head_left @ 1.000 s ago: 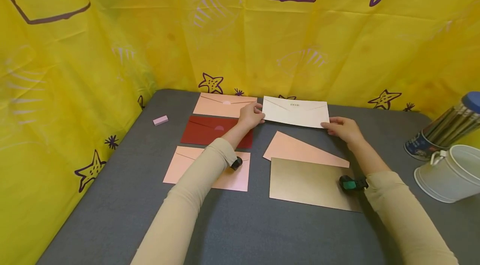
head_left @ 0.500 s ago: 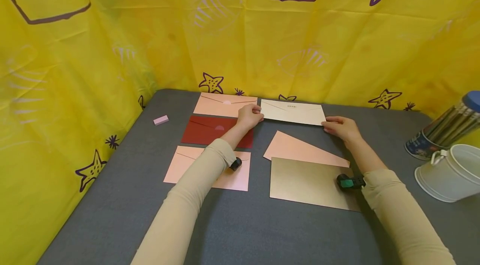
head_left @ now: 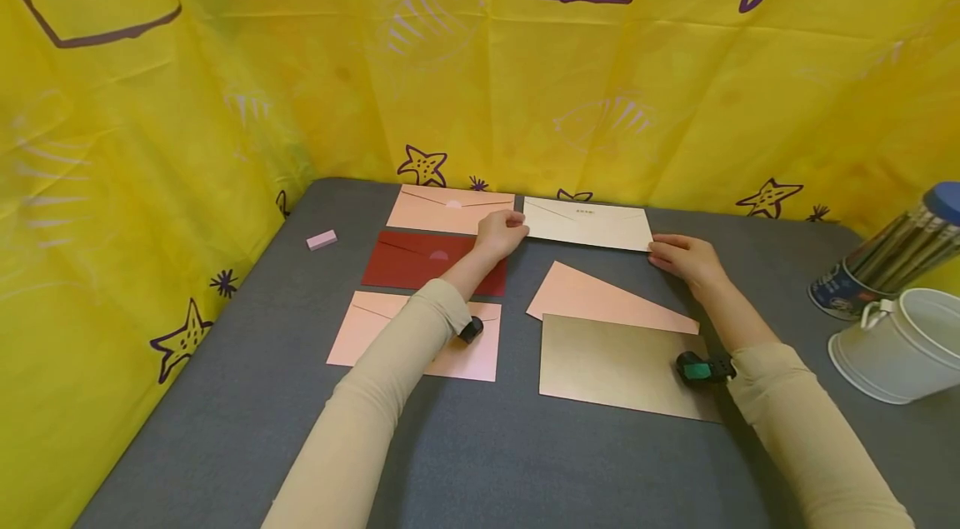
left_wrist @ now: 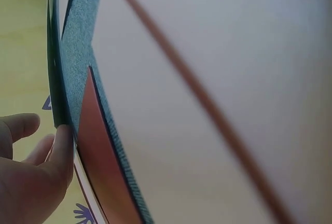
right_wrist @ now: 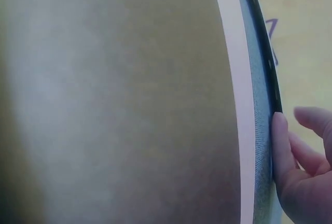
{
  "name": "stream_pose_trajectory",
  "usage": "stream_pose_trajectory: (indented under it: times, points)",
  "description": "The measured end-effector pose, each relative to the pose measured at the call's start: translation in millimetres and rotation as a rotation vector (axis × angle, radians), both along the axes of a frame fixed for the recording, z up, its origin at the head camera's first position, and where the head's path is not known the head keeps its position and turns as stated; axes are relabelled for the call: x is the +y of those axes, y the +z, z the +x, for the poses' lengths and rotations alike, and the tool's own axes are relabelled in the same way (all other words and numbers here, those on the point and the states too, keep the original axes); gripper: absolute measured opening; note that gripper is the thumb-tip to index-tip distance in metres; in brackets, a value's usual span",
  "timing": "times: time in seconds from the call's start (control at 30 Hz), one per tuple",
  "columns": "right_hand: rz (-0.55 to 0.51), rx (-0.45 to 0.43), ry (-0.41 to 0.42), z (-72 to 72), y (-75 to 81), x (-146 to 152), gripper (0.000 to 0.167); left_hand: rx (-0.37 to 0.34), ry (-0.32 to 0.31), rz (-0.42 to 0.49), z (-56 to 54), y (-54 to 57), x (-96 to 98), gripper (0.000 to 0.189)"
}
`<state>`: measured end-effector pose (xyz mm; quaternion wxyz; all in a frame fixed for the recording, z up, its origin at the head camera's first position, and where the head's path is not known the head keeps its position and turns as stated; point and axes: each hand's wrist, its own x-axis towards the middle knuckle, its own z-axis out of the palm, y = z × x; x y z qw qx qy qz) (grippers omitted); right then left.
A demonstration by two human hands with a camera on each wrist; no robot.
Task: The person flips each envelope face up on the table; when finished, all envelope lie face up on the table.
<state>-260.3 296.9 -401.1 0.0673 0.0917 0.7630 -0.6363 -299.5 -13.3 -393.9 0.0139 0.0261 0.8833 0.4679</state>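
Note:
A white envelope [head_left: 587, 224] with a pointed flap and a small printed mark lies at the back of the table, right of a peach envelope [head_left: 442, 208]. At its left end is my left hand [head_left: 501, 234], fingertips right at the edge. My right hand [head_left: 686, 259] is at the lower right corner. In the left wrist view the thumb [left_wrist: 63, 151] meets the envelope's end while the forefinger stands apart. The right wrist view shows the same, with the right thumb [right_wrist: 280, 136] at the corner and the forefinger separated from it.
Below the peach envelope lie a red envelope [head_left: 401, 261] and a pink envelope [head_left: 356, 337], partly under my left forearm. A gold envelope [head_left: 615, 366] overlaps another peach envelope [head_left: 592, 296]. An eraser [head_left: 322, 240], a pencil tin [head_left: 851, 291] and a white pail [head_left: 873, 350] stand aside.
The white envelope has come down flatter at the back, shifting left and then slightly right. My right thumb has slid off its face to the corner. The left hand has barely moved.

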Motion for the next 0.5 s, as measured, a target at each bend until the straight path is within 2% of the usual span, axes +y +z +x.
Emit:
stream_pose_trajectory:
  times: [0.5]
  points:
    - [0.050, -0.023, 0.062, 4.4, 2.3, -1.0, 0.055, -0.006, -0.050, 0.032, 0.8, -0.7, 1.1, 0.038]
